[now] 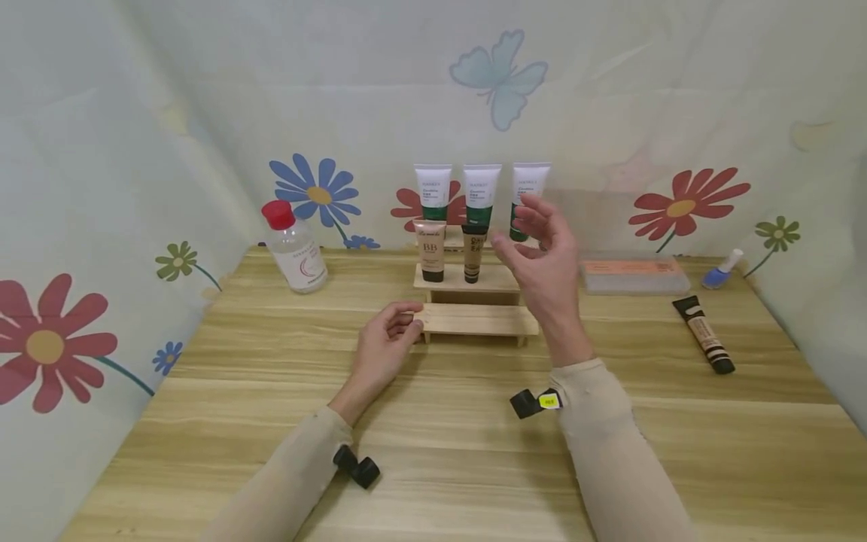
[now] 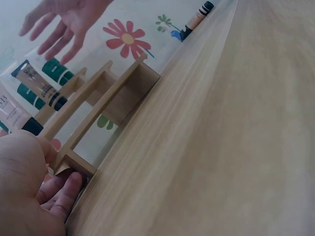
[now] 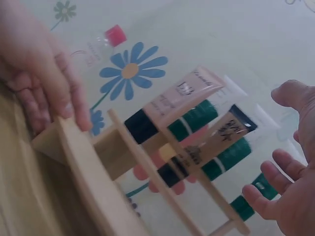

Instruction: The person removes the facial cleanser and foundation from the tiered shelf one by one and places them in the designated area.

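Observation:
A tiered wooden stand has three steps. My left hand grips the left end of its lowest step; in the left wrist view the fingers curl under that end. On the middle step stand a pink BB cream tube and a slim beige-and-black tube, both cap down. Behind them three white-and-green tubes line the top step. My right hand hovers in front of the rightmost white-and-green tube, fingers spread and loosely bent, with nothing in it. The lowest step bears nothing.
A clear bottle with a red cap stands at the back left. To the right are a flat box with an orange label, a blue nail polish bottle and a beige-and-black tube lying down. A flowered curtain hangs behind.

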`<state>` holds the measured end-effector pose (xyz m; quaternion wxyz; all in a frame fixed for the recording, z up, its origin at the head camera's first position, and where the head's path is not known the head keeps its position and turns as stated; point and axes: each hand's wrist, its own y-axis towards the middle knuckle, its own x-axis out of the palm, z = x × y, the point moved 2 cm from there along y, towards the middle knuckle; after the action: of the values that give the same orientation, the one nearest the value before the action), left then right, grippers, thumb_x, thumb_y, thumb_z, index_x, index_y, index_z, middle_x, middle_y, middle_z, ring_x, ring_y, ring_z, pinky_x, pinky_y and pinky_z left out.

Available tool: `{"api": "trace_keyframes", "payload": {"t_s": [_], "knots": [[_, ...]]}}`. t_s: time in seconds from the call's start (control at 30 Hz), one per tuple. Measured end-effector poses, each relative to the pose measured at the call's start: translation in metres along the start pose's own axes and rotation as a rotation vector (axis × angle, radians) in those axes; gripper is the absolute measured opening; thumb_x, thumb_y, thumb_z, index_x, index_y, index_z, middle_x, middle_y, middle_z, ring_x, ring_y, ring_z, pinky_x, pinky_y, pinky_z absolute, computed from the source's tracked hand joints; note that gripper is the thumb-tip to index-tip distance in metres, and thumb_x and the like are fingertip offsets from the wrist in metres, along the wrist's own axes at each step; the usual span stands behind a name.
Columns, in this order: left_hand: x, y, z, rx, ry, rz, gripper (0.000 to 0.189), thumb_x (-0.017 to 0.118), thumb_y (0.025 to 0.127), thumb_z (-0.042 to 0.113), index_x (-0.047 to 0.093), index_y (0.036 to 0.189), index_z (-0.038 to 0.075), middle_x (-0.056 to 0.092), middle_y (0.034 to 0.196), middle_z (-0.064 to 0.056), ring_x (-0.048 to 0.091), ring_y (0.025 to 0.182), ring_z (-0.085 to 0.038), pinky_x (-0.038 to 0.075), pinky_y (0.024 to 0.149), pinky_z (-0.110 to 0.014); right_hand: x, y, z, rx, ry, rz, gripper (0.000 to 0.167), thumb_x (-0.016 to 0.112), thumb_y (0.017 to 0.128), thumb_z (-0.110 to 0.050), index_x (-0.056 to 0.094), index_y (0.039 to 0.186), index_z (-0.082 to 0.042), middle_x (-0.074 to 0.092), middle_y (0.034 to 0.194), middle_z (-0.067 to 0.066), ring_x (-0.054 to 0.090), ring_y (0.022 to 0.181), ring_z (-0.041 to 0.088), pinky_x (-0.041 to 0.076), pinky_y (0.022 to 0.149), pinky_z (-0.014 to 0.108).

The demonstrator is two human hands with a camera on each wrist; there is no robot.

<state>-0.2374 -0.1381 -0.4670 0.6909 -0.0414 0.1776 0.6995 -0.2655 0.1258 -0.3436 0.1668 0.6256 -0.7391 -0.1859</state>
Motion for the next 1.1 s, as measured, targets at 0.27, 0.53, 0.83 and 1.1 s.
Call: {"api": "trace_keyframes", "payload": {"t_s": [0.27, 0.53, 0.83, 1.1], "knots": [[0.0, 0.0, 0.001, 0.007, -0.009, 0.004, 0.025, 0.074, 0.108, 0.012, 0.077, 0.133, 0.012, 0.078, 0.116, -0.012, 0.075, 0.108, -0.022, 0.061, 0.089, -0.023, 0.02, -0.007, 0.025, 0.081, -0.013, -0.13, 0.062, 0.089, 0.097, -0.011, 0.061, 0.153, -0.01, 0.067, 0.143, 0.012, 0.065, 0.133, 0.031, 0.058, 0.111, 0.056], [0.0, 0.0, -0.002, -0.003, -0.007, -0.013, 0.025, 0.073, 0.109, 0.015, 0.076, 0.134, 0.013, 0.077, 0.119, -0.01, 0.075, 0.108, -0.022, 0.061, 0.089, -0.022, 0.026, -0.012, 0.044, 0.13, -0.065, -0.131, 0.048, 0.082, 0.099, -0.001, 0.066, 0.144, -0.005, 0.071, 0.139, 0.016, 0.069, 0.129, 0.03, 0.061, 0.109, 0.045], [-0.001, 0.0, 0.0, -0.011, 0.0, -0.018, 0.024, 0.073, 0.109, 0.016, 0.076, 0.133, 0.014, 0.076, 0.117, -0.01, 0.075, 0.108, -0.022, 0.062, 0.089, -0.024, 0.03, -0.012, 0.046, 0.135, -0.097, -0.129, 0.043, 0.081, 0.099, 0.001, 0.068, 0.14, -0.004, 0.075, 0.131, 0.017, 0.073, 0.119, 0.03, 0.063, 0.102, 0.039], [0.0, 0.0, 0.0, 0.011, 0.0, -0.01, 0.025, 0.073, 0.109, 0.014, 0.077, 0.133, 0.013, 0.078, 0.115, -0.01, 0.075, 0.106, -0.022, 0.061, 0.087, -0.021, 0.028, -0.011, 0.042, 0.148, -0.066, -0.123, 0.041, 0.076, 0.101, 0.003, 0.065, 0.139, -0.005, 0.07, 0.132, 0.015, 0.069, 0.119, 0.028, 0.061, 0.103, 0.039]]}}
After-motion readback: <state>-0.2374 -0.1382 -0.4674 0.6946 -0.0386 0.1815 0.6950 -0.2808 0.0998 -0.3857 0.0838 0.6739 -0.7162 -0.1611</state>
